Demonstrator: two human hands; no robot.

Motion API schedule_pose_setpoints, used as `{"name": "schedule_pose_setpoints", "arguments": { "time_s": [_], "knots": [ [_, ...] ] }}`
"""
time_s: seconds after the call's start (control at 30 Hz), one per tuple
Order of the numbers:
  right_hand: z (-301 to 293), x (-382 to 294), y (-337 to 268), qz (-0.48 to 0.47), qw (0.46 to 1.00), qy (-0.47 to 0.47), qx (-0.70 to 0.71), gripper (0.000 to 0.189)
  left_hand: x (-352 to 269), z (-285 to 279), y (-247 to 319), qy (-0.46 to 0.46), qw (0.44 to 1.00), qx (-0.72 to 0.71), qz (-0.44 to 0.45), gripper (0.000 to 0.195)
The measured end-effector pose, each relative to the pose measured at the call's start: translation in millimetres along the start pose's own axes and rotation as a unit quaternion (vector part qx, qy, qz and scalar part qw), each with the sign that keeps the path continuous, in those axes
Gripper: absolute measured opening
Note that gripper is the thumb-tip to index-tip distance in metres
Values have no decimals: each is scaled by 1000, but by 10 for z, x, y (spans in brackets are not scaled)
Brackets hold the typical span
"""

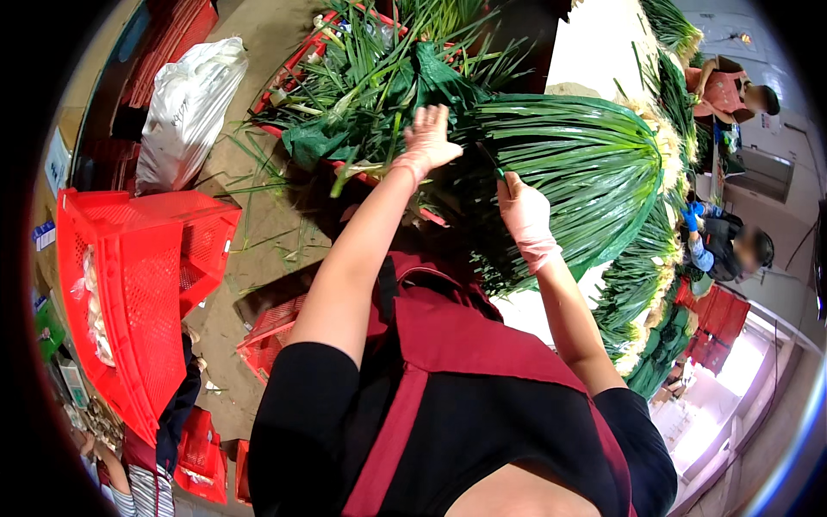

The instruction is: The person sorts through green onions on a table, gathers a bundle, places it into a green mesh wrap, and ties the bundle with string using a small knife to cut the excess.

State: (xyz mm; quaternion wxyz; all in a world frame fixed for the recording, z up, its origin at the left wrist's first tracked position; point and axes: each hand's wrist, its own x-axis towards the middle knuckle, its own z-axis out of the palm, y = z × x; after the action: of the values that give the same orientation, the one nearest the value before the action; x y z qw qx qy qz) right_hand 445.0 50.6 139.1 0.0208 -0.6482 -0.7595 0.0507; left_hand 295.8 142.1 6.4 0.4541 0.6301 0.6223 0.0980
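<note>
My left hand (431, 139), in a thin pale glove, is held with fingers spread and nothing in it, over a heap of cut green leaves (362, 90) and dark green cloth (316, 143). Between the fingers of my right hand (526, 213), also gloved, is a slim green-handled tool (499, 173) with a dark narrow blade, apparently a knife. Beside that hand a large bundle of long green leaf vegetables (581, 152) lies fanned out, pale root ends to the right. Green cloth borders the bundle; its lower left part is in dark shadow.
More bundles (636, 278) line the white table (585, 55). A red crate (284, 84) holds the leaf heap. At left are a stacked red crate (148, 258) and a full white sack (190, 110). Two people (723, 90) work across the table; another (119, 472) is at lower left.
</note>
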Motion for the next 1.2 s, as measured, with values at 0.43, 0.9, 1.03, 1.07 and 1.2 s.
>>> {"name": "schedule_pose_setpoints", "arguments": {
  "time_s": [0.43, 0.9, 1.03, 1.07, 1.2],
  "knots": [
    [-559, -205, 8, -99, 991, 84, -37, 14, -374, -5, 385, -285, 953, -81, 55, 64],
    [266, -241, 202, 7, 985, -95, -142, 15, -205, 429, 352, -292, 946, 19, 137, 60],
    [331, -199, 186, 28, 981, -132, -142, 16, -278, 395, 393, -335, 941, -42, 30, 54],
    [369, -183, 216, 28, 981, -133, -141, 16, -263, 469, 384, -305, 949, -12, 73, 51],
    [428, 43, 220, 53, 971, -210, -107, 22, -214, 796, 242, -183, 976, -2, 120, 47]
  ]
}}
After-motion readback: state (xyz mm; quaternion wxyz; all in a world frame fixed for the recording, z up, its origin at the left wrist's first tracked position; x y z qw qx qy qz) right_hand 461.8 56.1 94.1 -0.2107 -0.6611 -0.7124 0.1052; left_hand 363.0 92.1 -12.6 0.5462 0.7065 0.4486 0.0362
